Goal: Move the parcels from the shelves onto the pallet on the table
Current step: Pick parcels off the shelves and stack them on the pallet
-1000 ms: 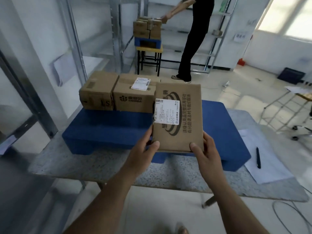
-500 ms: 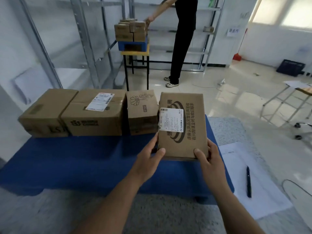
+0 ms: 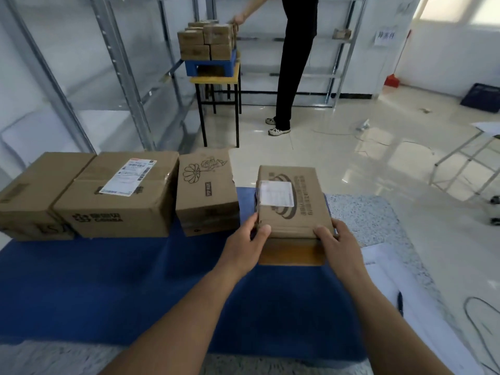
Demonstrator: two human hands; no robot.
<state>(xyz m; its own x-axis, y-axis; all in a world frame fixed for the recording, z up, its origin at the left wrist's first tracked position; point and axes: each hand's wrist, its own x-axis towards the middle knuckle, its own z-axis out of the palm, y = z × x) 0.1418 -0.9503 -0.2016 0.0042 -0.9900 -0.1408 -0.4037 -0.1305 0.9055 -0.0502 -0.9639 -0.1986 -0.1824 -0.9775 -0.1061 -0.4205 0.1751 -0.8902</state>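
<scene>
Left hand (image 3: 244,246): fingers curled on the near left corner of the parcel (image 3: 292,212).
Right hand (image 3: 336,246): grips the near right corner.
Parcel: on the blue pallet (image 3: 108,288), right of the flower-printed box (image 3: 207,190).

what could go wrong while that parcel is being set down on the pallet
1. The held parcel sits near the right edge of the blue pallet; set down too far right, it might overhang or tip off.
2. Both the left hand and right hand grip its near corners, so fingers could get pinched underneath as it lands.
3. A gap separates it from the flower-print box; sliding it left carelessly might nudge that box.
</scene>
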